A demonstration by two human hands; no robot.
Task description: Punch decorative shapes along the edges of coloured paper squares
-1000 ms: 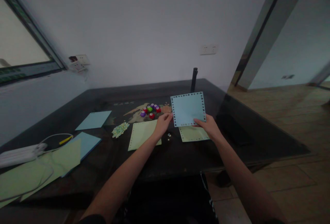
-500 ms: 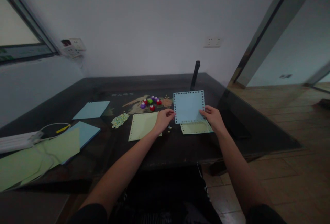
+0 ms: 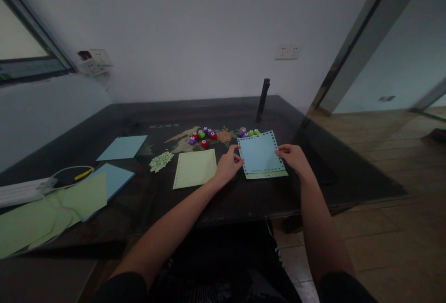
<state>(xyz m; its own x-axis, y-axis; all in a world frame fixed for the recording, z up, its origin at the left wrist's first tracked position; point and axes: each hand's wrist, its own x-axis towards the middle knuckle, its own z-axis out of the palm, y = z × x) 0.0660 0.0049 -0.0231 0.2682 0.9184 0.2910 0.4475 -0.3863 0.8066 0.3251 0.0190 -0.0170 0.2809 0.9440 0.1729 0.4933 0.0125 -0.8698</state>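
A light blue paper sheet (image 3: 259,153), punched with small shapes along its edges, is between my hands, slightly tilted over a pale green sheet (image 3: 266,174) whose lower strip shows beneath it. My right hand (image 3: 294,158) pinches its right edge between thumb and fingers. At its left edge, my left hand (image 3: 229,164) is closed with thumb and fingers on the border. Just left of that hand lies another pale green sheet (image 3: 195,168) with punched edges. Several red, purple and green craft punches (image 3: 204,144) stand behind; more punches (image 3: 251,133) sit behind the blue sheet.
A pile of paper bits (image 3: 160,161) lies left of the green sheet. Further left are a blue sheet (image 3: 122,148), stacked green paper (image 3: 69,200) and a white power strip (image 3: 24,191) with a cable. A black upright stick (image 3: 263,101) stands at the table's back.
The blue sheet has come down towards me and now covers most of the green sheet below. Both hands moved slightly right with it, and the punches behind it have come into view.
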